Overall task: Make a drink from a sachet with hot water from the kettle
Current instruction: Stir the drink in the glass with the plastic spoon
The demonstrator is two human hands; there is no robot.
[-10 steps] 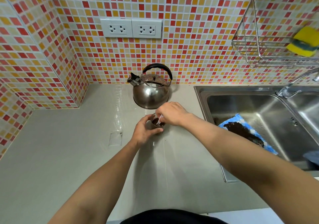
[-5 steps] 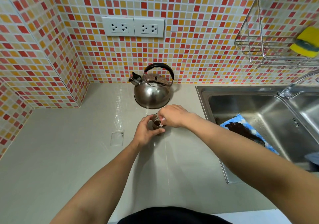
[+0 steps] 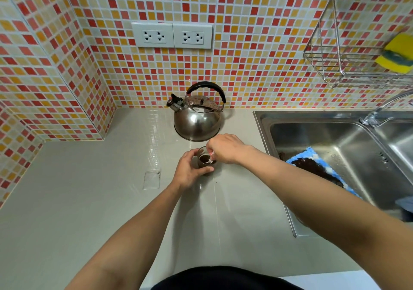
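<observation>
Kettle (image 3: 197, 119) at frame centre, on the table (image 3: 89, 200), against the tiled wall. Glass (image 3: 205, 161) just below it, between left hand (image 3: 190, 171) and right hand (image 3: 225, 148). Sachet (image 3: 152, 179) left of the glass, flat on the table. Sink (image 3: 335, 155) at right, cloth (image 3: 317, 171) inside. Rack (image 3: 348, 50) upper right, sponge (image 3: 395, 53) in it. Sockets (image 3: 172, 35) above the kettle.

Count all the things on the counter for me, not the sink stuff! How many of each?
Kettle: 1
Glass: 1
Clear sachet: 1
Total: 3
</observation>
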